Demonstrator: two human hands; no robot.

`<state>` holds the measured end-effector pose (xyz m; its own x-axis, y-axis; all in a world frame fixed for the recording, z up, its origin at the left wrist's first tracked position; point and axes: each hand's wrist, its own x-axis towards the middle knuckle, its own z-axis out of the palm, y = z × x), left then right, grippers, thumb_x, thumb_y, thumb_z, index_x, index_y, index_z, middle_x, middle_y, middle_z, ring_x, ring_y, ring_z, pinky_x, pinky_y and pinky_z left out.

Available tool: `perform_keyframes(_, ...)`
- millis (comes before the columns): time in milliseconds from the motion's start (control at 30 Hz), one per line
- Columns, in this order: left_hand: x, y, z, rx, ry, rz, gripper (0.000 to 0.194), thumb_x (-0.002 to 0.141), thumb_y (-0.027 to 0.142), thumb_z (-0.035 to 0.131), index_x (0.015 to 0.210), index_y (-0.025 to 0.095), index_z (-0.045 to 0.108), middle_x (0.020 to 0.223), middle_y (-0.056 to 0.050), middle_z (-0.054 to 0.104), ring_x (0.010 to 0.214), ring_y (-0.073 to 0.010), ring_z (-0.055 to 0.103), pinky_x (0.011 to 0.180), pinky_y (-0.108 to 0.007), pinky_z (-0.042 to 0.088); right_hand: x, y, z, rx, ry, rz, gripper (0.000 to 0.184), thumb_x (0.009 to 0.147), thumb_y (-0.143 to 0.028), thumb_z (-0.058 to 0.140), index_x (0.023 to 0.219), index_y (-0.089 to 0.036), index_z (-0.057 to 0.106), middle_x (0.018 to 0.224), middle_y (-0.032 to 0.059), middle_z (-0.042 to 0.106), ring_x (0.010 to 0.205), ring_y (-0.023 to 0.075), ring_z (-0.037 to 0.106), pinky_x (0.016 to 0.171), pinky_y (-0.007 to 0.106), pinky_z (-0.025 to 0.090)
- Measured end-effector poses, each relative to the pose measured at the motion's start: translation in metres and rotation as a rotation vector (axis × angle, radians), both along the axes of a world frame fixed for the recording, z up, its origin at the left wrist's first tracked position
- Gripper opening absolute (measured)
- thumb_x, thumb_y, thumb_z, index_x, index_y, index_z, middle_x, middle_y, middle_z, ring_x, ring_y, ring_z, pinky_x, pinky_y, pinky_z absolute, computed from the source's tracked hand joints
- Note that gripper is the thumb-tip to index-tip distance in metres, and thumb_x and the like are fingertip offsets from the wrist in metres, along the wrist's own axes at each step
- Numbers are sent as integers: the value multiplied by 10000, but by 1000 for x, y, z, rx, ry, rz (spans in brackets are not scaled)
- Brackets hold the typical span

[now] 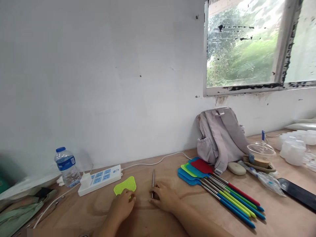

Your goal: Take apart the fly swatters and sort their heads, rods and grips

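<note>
My left hand has its fingers curled round the lower end of a yellow-green fly swatter head, a mesh paddle lying near the power strip. To its right, my right hand grips a thin silver metal rod between thumb and fingers. The rod points toward the wall, and part of it is hidden by the fingers. The head and the rod are apart. Further right lies a pile of fly swatters with metal shafts and blue, green, yellow-green and red heads and handles.
A white power strip and a water bottle stand on the left. A grey-pink backpack leans on the wall. To its right are a clear cup, a black phone-like slab and several white translucent containers. A cable runs behind.
</note>
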<state>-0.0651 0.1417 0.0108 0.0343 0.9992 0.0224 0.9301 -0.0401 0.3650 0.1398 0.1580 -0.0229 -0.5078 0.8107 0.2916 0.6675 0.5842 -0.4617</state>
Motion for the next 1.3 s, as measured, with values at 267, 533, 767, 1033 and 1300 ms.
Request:
perform_keyframes(267,-11,6,-3,-22,48,-25,368,780,212,406,1100,128,568,1190,-133,547,1092,-255,517,916,-340,358,6,-5,0,7,7,5,332,811,-295,517,1127,-203,563,1109,98,525,1036,239,479,903,338,353)
perform_keyframes(533,-3,-14,34,-147,56,-122,265,756,272,420,920,162,597,986,-89,630,937,-230,580,797,-307,408,7,-6,-2,3,25,-22,354,801,-273,529,1149,-206,522,1112,89,522,1031,228,480,900,333,353)
perform_keyframes(767,29,-48,44,-490,202,-217,329,396,146,623,707,225,552,750,22,600,685,-217,547,581,-296,369,12,-8,-4,-1,40,-10,416,758,-289,574,1160,-205,511,1130,90,510,1033,241,486,905,353,365)
perform_keyframes(1033,44,-50,44,-567,219,-250,389,297,228,716,459,224,362,492,82,404,470,-129,362,529,-317,336,26,-21,-1,-33,46,-13,386,751,-215,532,1135,-190,502,1154,97,495,1026,240,495,876,345,388)
perform_keyframes(1300,39,-48,33,-546,200,-270,383,292,245,728,371,214,355,405,83,369,411,-119,341,508,-330,355,59,-63,1,-22,6,145,267,762,-174,502,1022,-203,556,1052,64,557,962,200,508,841,297,396)
